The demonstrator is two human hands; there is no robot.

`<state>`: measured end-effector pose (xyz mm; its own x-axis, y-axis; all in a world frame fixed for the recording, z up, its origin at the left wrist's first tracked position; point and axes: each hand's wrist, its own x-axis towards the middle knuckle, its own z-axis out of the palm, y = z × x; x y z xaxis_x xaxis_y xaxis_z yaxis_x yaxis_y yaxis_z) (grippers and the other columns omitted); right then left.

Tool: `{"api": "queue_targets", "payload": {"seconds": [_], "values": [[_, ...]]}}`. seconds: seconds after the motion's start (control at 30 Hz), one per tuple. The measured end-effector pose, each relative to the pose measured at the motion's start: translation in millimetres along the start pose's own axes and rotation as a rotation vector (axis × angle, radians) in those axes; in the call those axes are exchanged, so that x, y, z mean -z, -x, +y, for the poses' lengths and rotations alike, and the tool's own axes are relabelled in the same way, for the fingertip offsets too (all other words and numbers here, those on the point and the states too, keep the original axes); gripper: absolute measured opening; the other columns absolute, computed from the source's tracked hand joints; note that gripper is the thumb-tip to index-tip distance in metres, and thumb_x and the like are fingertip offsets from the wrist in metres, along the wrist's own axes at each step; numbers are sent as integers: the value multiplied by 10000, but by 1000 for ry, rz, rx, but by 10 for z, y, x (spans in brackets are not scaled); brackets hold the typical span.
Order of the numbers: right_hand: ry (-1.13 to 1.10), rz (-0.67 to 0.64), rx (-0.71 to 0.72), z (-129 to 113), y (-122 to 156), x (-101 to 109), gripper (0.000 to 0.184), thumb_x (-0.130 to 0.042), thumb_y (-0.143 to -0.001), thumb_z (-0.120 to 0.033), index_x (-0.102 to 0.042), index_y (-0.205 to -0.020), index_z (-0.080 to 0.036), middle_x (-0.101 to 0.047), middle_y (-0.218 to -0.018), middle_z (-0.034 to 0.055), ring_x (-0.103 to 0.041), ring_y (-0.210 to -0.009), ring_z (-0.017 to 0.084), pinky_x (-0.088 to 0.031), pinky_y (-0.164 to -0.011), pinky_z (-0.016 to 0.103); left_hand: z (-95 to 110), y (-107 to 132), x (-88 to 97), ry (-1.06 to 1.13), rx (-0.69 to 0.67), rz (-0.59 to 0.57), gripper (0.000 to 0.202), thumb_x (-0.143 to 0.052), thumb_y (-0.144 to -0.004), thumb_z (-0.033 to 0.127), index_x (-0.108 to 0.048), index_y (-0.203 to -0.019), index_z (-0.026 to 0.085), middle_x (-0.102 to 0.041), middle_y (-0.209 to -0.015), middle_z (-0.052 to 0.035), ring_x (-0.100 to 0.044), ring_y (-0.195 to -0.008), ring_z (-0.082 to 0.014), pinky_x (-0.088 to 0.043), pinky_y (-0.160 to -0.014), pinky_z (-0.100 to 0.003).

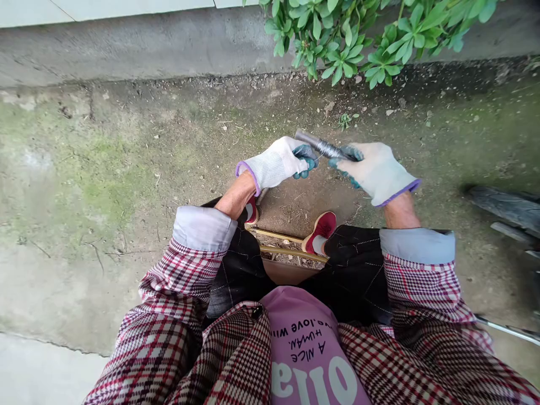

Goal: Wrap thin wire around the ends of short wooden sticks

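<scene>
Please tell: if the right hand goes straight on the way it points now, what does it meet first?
The metal rod, whose end the right hand seems to grip. Past the rod, the left hand looks next in that line, though depth is hard to judge from this view.

floor: mossy concrete (97, 185) | wall: grey render (139, 48) | plant: leafy shrub (350, 39)

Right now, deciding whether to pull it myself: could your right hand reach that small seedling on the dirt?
Probably yes: only dirt lies between the right hand and the seedling, and they are close. But that hand is gripping a metal rod, so it would likely need to let go first.
</scene>
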<state>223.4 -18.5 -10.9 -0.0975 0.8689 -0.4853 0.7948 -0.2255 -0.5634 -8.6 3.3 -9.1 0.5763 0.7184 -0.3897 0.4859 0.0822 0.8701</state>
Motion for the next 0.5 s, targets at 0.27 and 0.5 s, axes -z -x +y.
{"api": "queue_targets", "payload": {"seconds": [0.27, 0.5], "values": [[-731, -153, 98, -53, 236, 109, 405, -796, -792, -635, -657, -836, -257, -535, -611, -13, -446, -479, 129, -354, -393, 292, -111, -54, 23, 160, -108, -40, 168, -590, -910, 221, -725, -970, 140, -777, -990, -85, -678, -909, -197, -558, -872, -354], [-400, -564, 122, -20, 190, 152, 433, -851, -711, -596, -742, -855, -203, -616, -643, -5, -496, -514, 114, -391, -456, 270, -143, -64, 69, 45, -112, -39, 137, -614, -849, 219, -742, -867, 173, -769, -892, -28, -616, -817, -157, -520, -799, -321]]}}
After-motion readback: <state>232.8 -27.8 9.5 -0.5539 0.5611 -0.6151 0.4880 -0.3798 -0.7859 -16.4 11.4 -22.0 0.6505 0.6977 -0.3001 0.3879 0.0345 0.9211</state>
